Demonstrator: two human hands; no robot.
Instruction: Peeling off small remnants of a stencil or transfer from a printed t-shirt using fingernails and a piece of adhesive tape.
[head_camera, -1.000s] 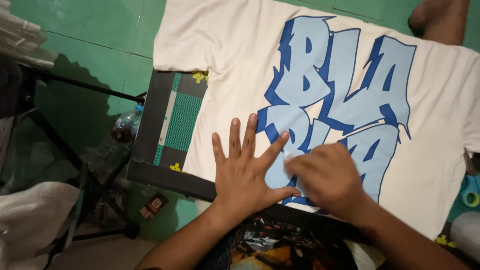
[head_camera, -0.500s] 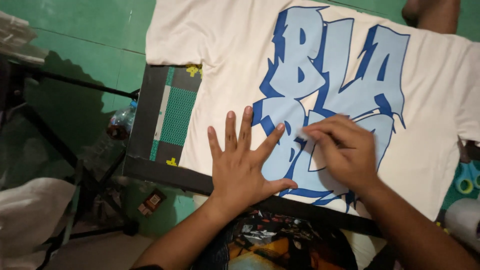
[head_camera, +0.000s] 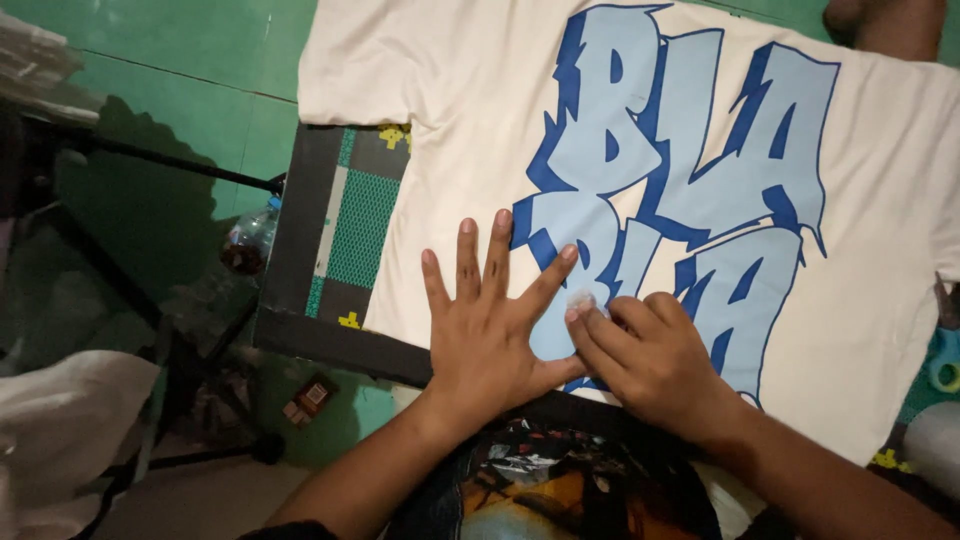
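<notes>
Right hand (head_camera: 655, 362) now nearer left hand (head_camera: 492, 325)

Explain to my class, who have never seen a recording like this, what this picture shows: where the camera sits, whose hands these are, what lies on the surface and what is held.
The camera is worn on a person's head and looks down, so the two bare arms coming up from the bottom edge are that person's own. There is no machine here.

A cream T-shirt lies spread flat on a dark board with green panels. The shirt carries a large print of block letters in light and dark blue.

The left hand lies flat on the shirt with fingers spread, at the lower left of the print. The right hand is curled beside it, its fingertips pressing a small pale thing on the print; it is too blurred to name.

A plastic bottle lies beyond the board's left edge, below it.
</notes>
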